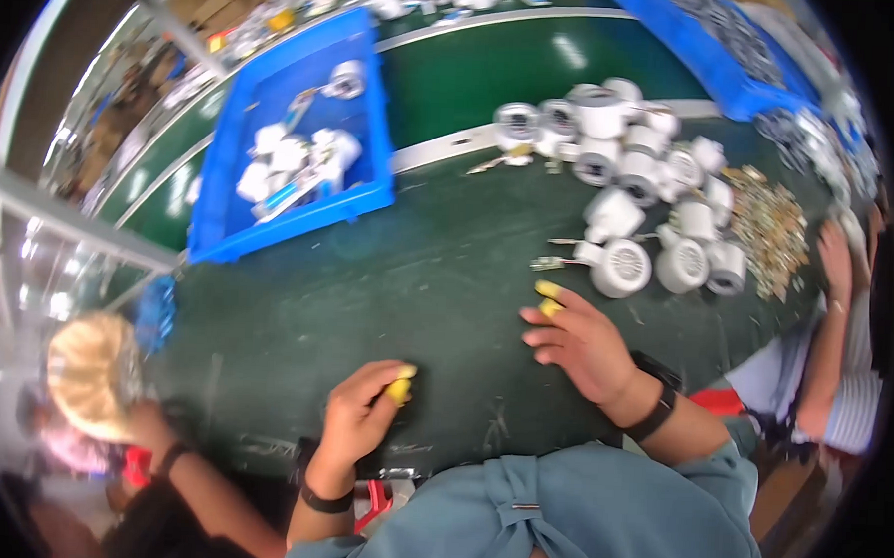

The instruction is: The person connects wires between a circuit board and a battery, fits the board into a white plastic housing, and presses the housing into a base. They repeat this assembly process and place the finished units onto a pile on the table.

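Left hand [359, 415] loosely curled; right hand [591, 355] spread.

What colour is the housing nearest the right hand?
The housing is white; head view shows it.

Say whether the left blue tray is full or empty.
Partly filled: white parts lie in the blue tray, and its bare bottom shows around them.

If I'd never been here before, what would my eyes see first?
Probably the big blue tray at the upper left, with white pieces lying in it. Next might be the heap of round white parts at the upper right, beside a pile of small gold-coloured bits. Bright yellow finger covers also stand out on the left hand and right hand, below the middle.
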{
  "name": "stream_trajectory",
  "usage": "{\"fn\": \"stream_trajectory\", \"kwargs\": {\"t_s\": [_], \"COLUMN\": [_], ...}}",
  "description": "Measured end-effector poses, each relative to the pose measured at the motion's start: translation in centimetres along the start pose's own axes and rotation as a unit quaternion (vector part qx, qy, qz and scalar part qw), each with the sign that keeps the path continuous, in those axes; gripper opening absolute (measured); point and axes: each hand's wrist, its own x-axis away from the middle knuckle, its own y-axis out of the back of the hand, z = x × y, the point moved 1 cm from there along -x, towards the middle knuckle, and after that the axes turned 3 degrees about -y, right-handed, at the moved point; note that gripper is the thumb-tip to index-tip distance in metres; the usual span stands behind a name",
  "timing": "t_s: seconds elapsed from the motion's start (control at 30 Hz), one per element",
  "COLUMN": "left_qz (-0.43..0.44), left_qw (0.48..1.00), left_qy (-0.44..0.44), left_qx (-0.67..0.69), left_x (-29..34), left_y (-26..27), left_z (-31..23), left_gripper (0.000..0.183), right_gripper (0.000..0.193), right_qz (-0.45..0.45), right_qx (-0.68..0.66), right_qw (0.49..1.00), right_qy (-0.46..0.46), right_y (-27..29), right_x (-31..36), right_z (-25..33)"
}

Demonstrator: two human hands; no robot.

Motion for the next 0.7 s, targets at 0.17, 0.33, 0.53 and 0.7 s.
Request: {"fn": "stream_trajectory", "kwargs": {"t_s": [0.17, 0.33, 0.53, 0.7], "left_qz": [0.021, 0.024, 0.037, -0.067], "left_qw": [0.999, 0.999, 0.996, 0.997], "left_qy": [-0.006, -0.025, -0.069, 0.041], "left_qx": [0.028, -0.024, -0.050, -0.007], "left_x": [-1.4, -1.4, -1.3, 2.0], "left_y": [-1.5, -1.5, -0.6, 2.3], "left_z": [0.4, -0.8, -0.7, 2.7], "left_gripper": [0.025, 0.020, 0.022, 0.023], "right_gripper": [0.018, 0.014, 0.029, 0.030], "right_qz": [0.003, 0.025, 0.114, 0.214], "right_qx": [-0.177, -0.159, 0.119, 0.235], "right_qw": [0.983, 0.985, 0.976, 0.940], "right_qy": [0.058, 0.057, -0.144, -0.127], "right_y": [-0.6, -1.5, -2.8, -1.5], "right_x": [-3.2, -4.0, 0.0, -1.0], "right_z": [0.2, 0.3, -1.9, -3.2]}}
